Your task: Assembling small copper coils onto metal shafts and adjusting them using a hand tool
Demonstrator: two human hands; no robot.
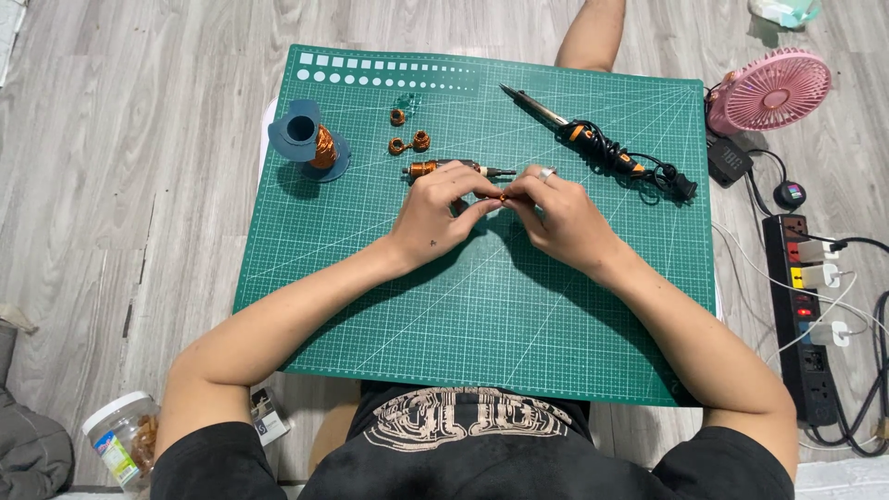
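Note:
Both hands meet over the middle of a green cutting mat. My left hand and my right hand pinch a tiny copper-coloured coil between their fingertips. A ring shows on a finger of the right hand. Just beyond the fingers lies a small tool with a copper-wound handle. Three small copper coils lie farther back on the mat. A blue spool of copper wire stands at the mat's back left.
A soldering iron with a coiled cord lies at the back right. Off the mat to the right are a pink fan and a power strip with plugs. A plastic jar stands at lower left.

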